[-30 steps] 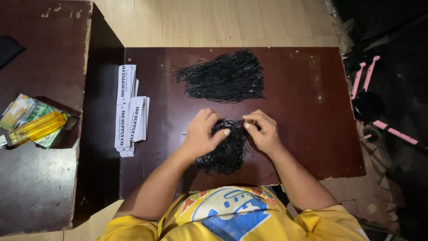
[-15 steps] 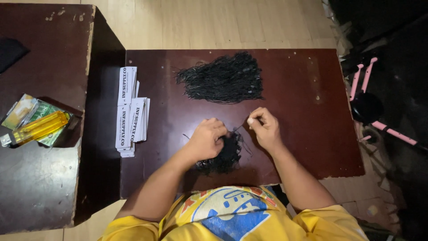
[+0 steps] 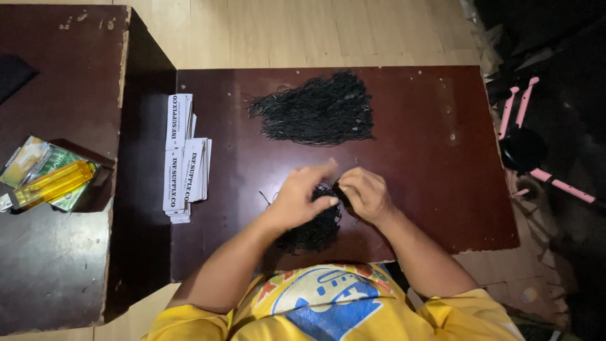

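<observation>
the person in a yellow shirt (image 3: 328, 309) sat at a dark brown table (image 3: 442, 189), both bare hands meeting over a small bundle of black strings (image 3: 312, 227) that lay on the near part of the tabletop, just in front of the body. the left hand (image 3: 303, 196) was blurred, its fingers curled over the top of the bundle, and it seemed to pinch at the strings, though how firmly could not be told. the right hand (image 3: 366, 192) was half closed, thumb and fingertips drawn together on a bit of the same bundle at its upper right edge, touching the left hand's fingertips. a thin loose strand stuck out from the bundle to the left. farther back on the table, well apart from the hands, lay a larger fan-shaped pile of black strings (image 3: 315, 113). at the table's left edge sat two overlapping stacks of white paper tags (image 3: 183, 161) with dark print. on a second, higher table (image 3: 57, 252) to the left lay a yellow lighter (image 3: 50, 183) on top of some green and white packets (image 3: 28, 161). to the right, on the dim floor, stood an object with pink bars (image 3: 527, 136) and a dark round part.
</observation>
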